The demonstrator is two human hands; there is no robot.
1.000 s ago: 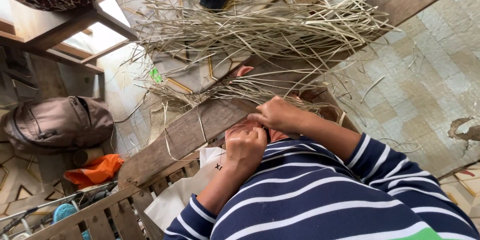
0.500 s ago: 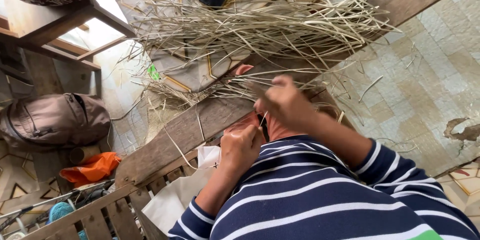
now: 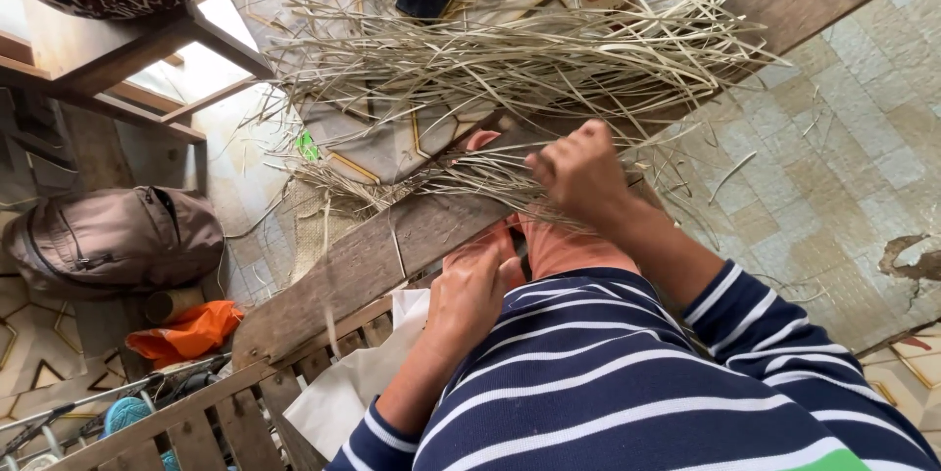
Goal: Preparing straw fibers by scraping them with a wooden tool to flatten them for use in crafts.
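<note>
Head view only: sorting or drawing dried grass strips, judged mid-step. Right hand (image 3: 580, 172) raised over the wooden plank (image 3: 363, 265), fingers closed together, seemingly pinching thin strips from the small bundle (image 3: 470, 177) lying across the plank's middle; exact grip hard to tell. Left hand (image 3: 475, 290) low by the plank's near edge, curled; can't tell if holding anything. Big strip pile (image 3: 510, 59) beyond the plank's far edge. Next move prob. calls for clean pull w/o tangling neighbouring strips.
</note>
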